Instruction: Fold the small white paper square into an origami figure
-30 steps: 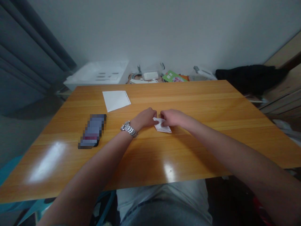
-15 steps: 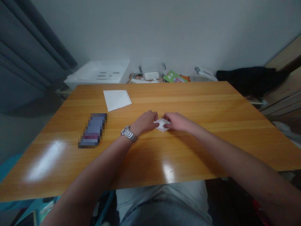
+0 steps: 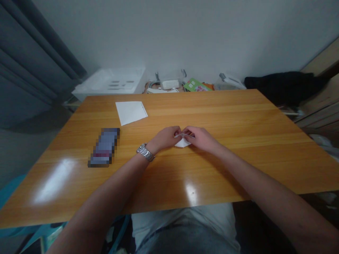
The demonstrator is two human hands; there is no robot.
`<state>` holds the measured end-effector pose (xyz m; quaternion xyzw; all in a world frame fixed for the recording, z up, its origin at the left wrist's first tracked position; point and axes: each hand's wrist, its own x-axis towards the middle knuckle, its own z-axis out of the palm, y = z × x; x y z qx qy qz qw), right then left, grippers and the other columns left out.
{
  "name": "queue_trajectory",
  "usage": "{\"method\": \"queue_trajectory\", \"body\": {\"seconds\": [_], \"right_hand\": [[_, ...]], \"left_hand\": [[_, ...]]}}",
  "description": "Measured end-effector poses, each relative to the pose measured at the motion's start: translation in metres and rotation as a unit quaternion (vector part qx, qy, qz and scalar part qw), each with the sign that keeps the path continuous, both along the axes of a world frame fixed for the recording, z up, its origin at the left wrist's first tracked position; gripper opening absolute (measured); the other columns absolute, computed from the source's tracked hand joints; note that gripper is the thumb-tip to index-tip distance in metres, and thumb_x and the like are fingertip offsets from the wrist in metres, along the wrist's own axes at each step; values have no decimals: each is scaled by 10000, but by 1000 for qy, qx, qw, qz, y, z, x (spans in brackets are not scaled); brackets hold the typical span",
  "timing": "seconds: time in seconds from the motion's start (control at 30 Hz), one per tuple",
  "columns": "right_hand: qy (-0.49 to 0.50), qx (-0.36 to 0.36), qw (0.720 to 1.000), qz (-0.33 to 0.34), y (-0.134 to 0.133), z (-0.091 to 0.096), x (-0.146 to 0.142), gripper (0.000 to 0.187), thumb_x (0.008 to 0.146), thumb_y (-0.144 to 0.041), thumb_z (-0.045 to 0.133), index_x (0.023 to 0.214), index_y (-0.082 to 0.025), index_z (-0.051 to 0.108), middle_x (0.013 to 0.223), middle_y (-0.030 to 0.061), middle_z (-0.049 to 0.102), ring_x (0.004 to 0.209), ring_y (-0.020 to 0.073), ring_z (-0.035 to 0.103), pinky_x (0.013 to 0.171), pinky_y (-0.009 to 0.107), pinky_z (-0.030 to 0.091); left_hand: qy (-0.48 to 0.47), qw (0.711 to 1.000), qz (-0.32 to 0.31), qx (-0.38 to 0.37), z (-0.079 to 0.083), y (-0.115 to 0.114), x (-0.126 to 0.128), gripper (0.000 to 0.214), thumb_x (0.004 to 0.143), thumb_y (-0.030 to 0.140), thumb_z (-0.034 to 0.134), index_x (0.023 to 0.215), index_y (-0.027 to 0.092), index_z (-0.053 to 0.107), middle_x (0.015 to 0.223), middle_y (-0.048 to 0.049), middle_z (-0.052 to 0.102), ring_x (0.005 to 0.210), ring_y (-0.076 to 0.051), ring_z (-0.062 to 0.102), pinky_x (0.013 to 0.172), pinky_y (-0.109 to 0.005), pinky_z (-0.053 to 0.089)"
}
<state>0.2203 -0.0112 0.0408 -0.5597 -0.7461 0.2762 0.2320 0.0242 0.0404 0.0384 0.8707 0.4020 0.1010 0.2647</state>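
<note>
A small piece of folded white paper (image 3: 182, 143) is held low over the middle of the wooden table (image 3: 227, 116). My left hand (image 3: 168, 136), with a metal watch (image 3: 145, 152) on its wrist, pinches the paper's left side between thumb and fingers. On the other side, my right hand (image 3: 197, 137) has its thumb and fingers closed on the paper's right part. The fingertips of both hands come close together at the top of the fold. They cover part of the paper, so its full shape is hidden.
A white sheet with a perforated edge (image 3: 131, 112) lies at the back left. Nearer me is a blurred-out phone-like object (image 3: 104, 147). Behind the table stand a white tray (image 3: 113, 79) and a green booklet (image 3: 196, 85). Dark cloth (image 3: 280, 88) sits at the far right.
My fingertips have come closer together, and the paper's upper part is now drawn up between them. Less of its flat face shows. The sheet and the phone-like object stay where they were.
</note>
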Motion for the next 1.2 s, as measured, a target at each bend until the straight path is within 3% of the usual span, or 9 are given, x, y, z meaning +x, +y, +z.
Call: {"method": "queue_trajectory", "body": {"seconds": [0.47,0.77,0.93,1.2], "right_hand": [[109,14,994,-16,-7,-9,0,201,876,-112,601,1042,-207,665,1059,44,760,987,175,704,885,276,499],[153,-3,988,-22,-5,-17,8,178,863,-157,586,1021,-204,655,1045,52,740,967,184,690,885,304,515],[192,-34,981,-24,-4,-23,14,179,852,-195,582,1025,-198,629,1041,64,720,902,192,687,784,307,540],[235,-48,971,-8,-5,-28,14,192,818,-175,567,1005,-196,604,995,55,704,871,180,675,727,280,524]], "left_hand": [[-127,990,25,-47,-12,-7,0,162,926,315,551,950,181,640,873,-24,697,762,-144,608,682,-254,443],[-245,949,-1,-198,-12,-9,-10,254,915,316,624,1106,151,655,1006,-73,742,899,-157,693,796,-269,542],[-271,923,-18,-273,-9,-10,-16,382,896,219,621,1271,162,577,1080,-84,737,968,-161,708,875,-293,556],[-290,925,-4,-245,-18,-11,-20,223,883,275,666,1063,146,634,1076,-73,713,975,-155,688,900,-288,540]]}}
